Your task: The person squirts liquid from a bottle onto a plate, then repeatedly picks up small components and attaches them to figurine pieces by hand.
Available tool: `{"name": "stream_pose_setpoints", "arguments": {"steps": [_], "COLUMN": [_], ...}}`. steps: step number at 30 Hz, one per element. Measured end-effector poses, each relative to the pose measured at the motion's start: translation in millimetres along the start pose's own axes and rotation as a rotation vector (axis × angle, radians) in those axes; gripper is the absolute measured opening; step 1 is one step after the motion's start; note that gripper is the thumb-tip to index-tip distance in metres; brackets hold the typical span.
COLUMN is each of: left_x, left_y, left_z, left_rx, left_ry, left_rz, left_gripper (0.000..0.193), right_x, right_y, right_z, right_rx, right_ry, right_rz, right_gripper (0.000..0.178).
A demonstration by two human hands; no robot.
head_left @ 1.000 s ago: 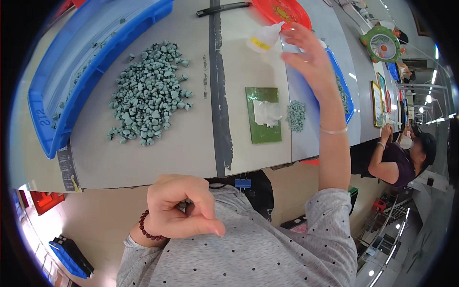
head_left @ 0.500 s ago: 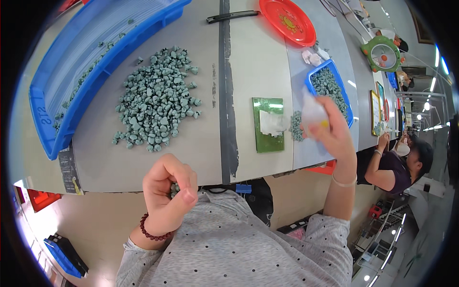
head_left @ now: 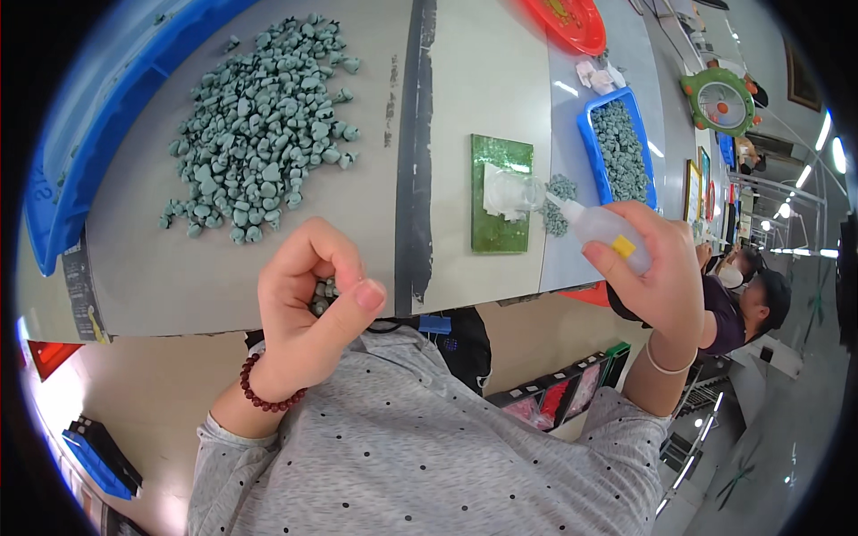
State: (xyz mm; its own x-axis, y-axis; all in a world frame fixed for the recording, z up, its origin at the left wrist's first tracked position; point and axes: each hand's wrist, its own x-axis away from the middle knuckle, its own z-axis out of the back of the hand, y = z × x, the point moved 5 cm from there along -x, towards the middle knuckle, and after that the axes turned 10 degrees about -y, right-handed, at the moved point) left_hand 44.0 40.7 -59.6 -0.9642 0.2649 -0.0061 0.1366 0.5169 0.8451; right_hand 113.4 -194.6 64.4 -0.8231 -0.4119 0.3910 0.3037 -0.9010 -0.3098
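Observation:
My left hand is curled closed around several small grey-green pieces, partly hidden by the fingers. In my right hand is a translucent squeeze bottle with a yellow patch, tilted so its thin nozzle points left. The nozzle tip is close to a small clear round-ended object over a white crumpled tissue; whether they touch I cannot tell. The tissue lies on a green rectangular pad. Left of centre, a large pile of grey-green pieces spreads over the table.
A blue basket full of similar pieces stands beyond the bottle, with a small heap beside it. A big blue tray is at the left, a red plate at the far side. A person sits to the right.
My view has shifted, so the table things sit higher in it. The bottle has come nearer me and tipped, its nozzle now pointing left toward the pad. My left hand stays closed on the pieces.

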Motion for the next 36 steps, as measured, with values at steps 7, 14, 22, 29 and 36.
{"name": "stream_pose_setpoints", "arguments": {"steps": [7,14,22,29,36], "left_x": [-3,-3,-4,-4,-3], "left_y": [0,0,0,3,4], "left_z": [2,3,4,3,-9], "left_rx": [0.069,0.095,0.107,0.113,0.801], "left_ry": [0.000,-0.005,-0.011,-0.008,-0.133], "left_rz": [0.034,0.048,0.035,0.035,0.187], "left_gripper": [0.017,0.018,0.017,0.017,0.013], "right_x": [-6,-9,-9,-5,-97], "right_y": [-8,-11,-6,32,46], "right_z": [3,4,3,0,-5], "right_rx": [0.052,0.093,0.037,-0.379,-0.619], "right_ry": [-0.082,-0.031,-0.097,-0.092,0.208], "right_rz": [-0.036,0.023,-0.054,-0.138,0.141], "right_gripper": [0.024,0.022,0.023,0.030,0.031]}}
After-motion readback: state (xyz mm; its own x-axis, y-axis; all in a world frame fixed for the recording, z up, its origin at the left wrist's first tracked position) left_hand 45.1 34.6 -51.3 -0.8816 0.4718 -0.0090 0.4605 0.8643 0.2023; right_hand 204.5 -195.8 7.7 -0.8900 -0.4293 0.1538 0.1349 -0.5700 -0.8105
